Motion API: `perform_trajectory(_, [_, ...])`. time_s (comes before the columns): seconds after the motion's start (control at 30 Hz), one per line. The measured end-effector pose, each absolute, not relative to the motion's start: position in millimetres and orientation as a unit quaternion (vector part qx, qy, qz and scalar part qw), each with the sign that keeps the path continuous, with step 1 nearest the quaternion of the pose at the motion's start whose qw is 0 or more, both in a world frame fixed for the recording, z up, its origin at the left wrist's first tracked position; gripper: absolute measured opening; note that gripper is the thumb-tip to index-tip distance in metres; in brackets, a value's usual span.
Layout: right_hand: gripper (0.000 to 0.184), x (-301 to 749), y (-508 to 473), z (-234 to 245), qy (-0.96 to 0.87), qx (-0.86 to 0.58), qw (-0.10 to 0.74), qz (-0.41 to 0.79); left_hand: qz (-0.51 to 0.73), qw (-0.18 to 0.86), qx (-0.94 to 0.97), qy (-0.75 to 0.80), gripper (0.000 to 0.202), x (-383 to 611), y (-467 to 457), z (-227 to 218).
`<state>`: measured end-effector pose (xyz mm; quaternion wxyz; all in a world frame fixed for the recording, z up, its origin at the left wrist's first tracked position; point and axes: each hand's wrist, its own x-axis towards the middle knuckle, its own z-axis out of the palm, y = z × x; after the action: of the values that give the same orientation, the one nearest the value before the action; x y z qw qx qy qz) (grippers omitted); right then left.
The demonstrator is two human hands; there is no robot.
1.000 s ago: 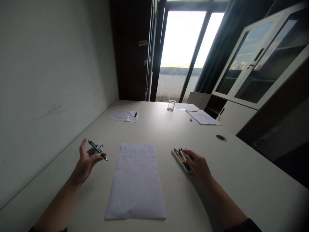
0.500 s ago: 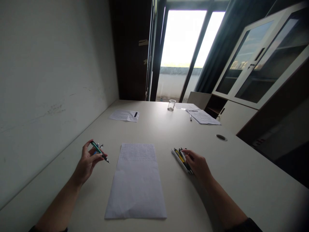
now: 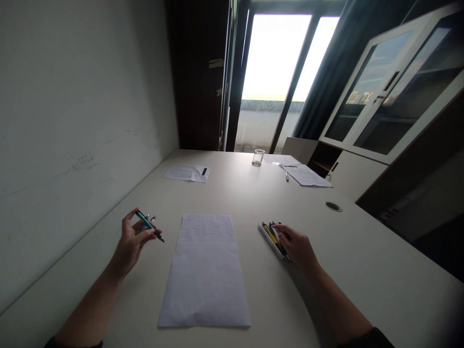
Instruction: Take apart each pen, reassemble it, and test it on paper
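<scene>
My left hand (image 3: 129, 246) is closed on a green pen (image 3: 145, 221), its dark tip slanting down to the right. Partly hidden behind that hand are more pens (image 3: 152, 219), one with blue on it. On the right, a bunch of several pens (image 3: 270, 237), white, yellow and black, lies on the white table. My right hand (image 3: 295, 244) rests at the right side of this bunch, fingers curled, thumb and forefinger together at a dark-and-white pen (image 3: 274, 234). Between my hands lies a sheet of paper (image 3: 206, 285) with handwritten lines across its top part.
Toward the far edge of the table stands a clear glass (image 3: 258, 157). A crumpled sheet (image 3: 184, 173) lies far left, and a stack of papers (image 3: 308, 175) with a pen (image 3: 286, 176) beside it lies far right. A round cable hole (image 3: 333, 207) is at the right. A wall borders the left.
Almost nothing differs. The green pen in my left hand has tilted very slightly, and my right hand stays at the bunch of pens.
</scene>
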<state>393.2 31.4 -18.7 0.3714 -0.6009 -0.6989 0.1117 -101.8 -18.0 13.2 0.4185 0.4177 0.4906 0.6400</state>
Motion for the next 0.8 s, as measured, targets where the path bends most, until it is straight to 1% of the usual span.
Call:
perform_trajectory(0.07, [0.036,392,30,-17,-0.702,-0.595,0.376,0.109,0.639,0.419,0.420,0.489,0.085,-100,-18,13])
perform_trajectory(0.2, [0.033,381,25,-12,-0.709,-0.572,0.399,0.106,0.633,0.436,0.426,0.477,0.093,-92,-19,11])
perform_trajectory(0.37, [0.029,344,9,-6,-0.732,-0.520,0.431,0.088,0.624,0.470,0.423,0.460,0.096,-65,-20,6])
perform_trajectory(0.43, [0.027,323,1,-4,-0.754,-0.493,0.418,0.111,0.624,0.482,0.420,0.449,0.096,-53,-20,4])
perform_trajectory(0.53, [0.024,290,-8,-1,-0.791,-0.440,0.401,0.142,0.620,0.499,0.420,0.436,0.087,-37,-16,1])
perform_trajectory(0.63, [0.022,260,-8,1,-0.824,-0.392,0.370,0.172,0.622,0.510,0.422,0.417,0.070,-26,-7,-2])
perform_trajectory(0.7, [0.022,244,-4,1,-0.835,-0.391,0.348,0.169,0.624,0.519,0.427,0.398,0.058,-20,0,-2])
perform_trajectory(0.8, [0.020,227,8,0,-0.839,-0.412,0.317,0.159,0.624,0.526,0.438,0.376,0.046,-14,12,0])
